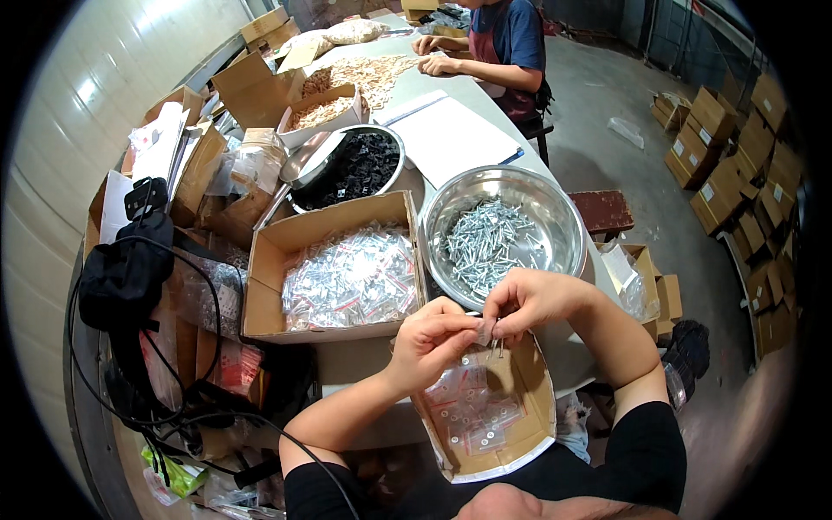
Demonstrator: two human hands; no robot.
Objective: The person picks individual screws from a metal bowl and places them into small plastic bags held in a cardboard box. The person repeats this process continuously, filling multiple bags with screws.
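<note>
Over a shallow cardboard tray [530,381], my two hands meet. My left hand [426,345] is closed, thumb and forefinger pinching a small clear plastic bag [483,333]. My right hand [536,299] is closed at the bag's edge. A few thin screws [497,348] point down below its fingertips; whether they are inside the bag cannot be made out. In the tray lie several flat clear bags [487,436] with small white round pieces. Just beyond my right hand, a steel bowl [559,227] holds a heap of silvery screws [487,238].
A cardboard box [264,282] of filled clear bags stands left of the bowl. Behind it sit a bowl of black parts [360,169] and a white paper pad [459,139]. Black cables [217,347] hang at left. Across the table, another person [511,52] works; stacked cartons [711,121] stand right.
</note>
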